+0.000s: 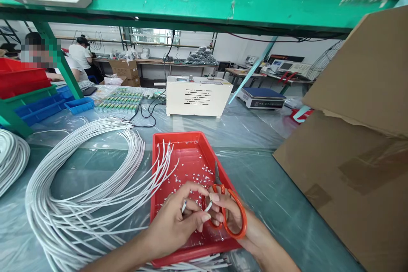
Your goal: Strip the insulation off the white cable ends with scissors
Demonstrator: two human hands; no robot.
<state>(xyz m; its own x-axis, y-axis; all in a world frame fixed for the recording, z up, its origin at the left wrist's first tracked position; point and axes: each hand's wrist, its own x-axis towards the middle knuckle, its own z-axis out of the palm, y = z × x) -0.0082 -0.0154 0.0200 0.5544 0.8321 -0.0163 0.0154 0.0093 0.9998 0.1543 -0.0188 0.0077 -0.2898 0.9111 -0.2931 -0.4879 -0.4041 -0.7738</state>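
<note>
My left hand [172,221] is closed around a thin white cable [208,207], whose short end shows between its fingertips. My right hand [255,229] holds scissors [242,216] with orange handles looped over the fingers, the dark blades pointing away from me. Thumb and forefinger of that same hand pinch at the tip of the cable. Both hands are over a red tray [195,138] scattered with small white scraps. Many white cable ends reach over the tray's left rim from a large coil [41,191] on the table.
Another coil [11,157] lies at the far left, below stacked bins [22,78]. A cream machine [199,95] stands behind the tray, with a weighing scale [261,97] to its right. Cardboard [360,170] blocks the right side. A green beam [204,4] crosses overhead. People sit at the back left.
</note>
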